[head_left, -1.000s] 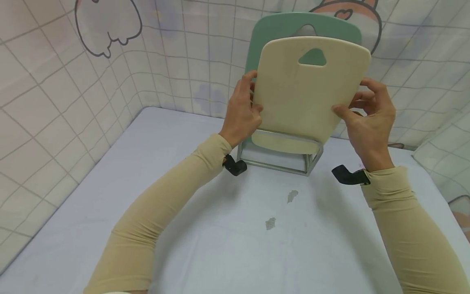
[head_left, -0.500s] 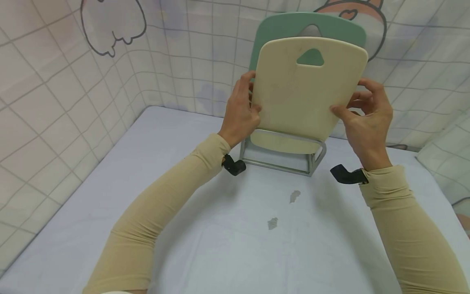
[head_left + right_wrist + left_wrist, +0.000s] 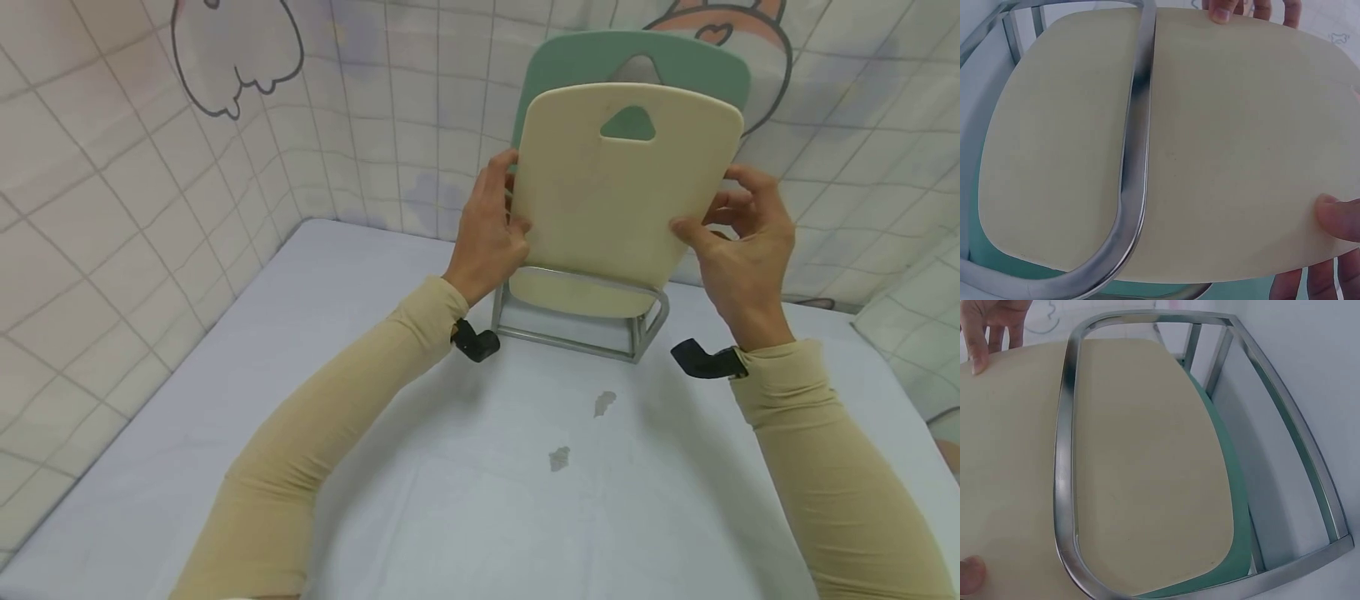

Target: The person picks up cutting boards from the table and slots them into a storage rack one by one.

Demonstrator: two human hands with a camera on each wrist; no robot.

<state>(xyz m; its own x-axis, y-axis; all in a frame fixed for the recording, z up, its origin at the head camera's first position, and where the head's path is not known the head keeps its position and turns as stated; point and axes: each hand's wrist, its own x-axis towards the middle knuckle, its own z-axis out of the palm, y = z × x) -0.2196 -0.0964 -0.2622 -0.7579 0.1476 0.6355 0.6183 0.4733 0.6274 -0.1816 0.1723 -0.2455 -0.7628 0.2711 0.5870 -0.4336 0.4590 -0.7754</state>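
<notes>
The cream cutting board (image 3: 615, 192) stands upright with its lower end inside the metal rack (image 3: 577, 329), its triangular handle hole at the top. It leans in front of a green cutting board (image 3: 637, 58), which sits in the same rack just behind it and rises a little higher; from the left wrist view the green edge shows beneath the cream board's rounded bottom corner. The rack's front hoop crosses the lower part of the cream board's face.

The left hand (image 3: 487, 233) holds the board's left edge, thumb on the front face and fingers curled round behind. The right hand (image 3: 742, 242) holds the right edge in the same way, thumb pressed on the front, fingers behind. Both grips are closed on the cream board, at about mid-height.

The rack stands on a pale bench (image 3: 480, 467) near the back corner, close to the tiled wall covering (image 3: 150, 167) with cartoon drawings. 2 small grey marks (image 3: 581, 429) lie on the bench in front of the rack, between the person's beige sleeves (image 3: 330, 433).
</notes>
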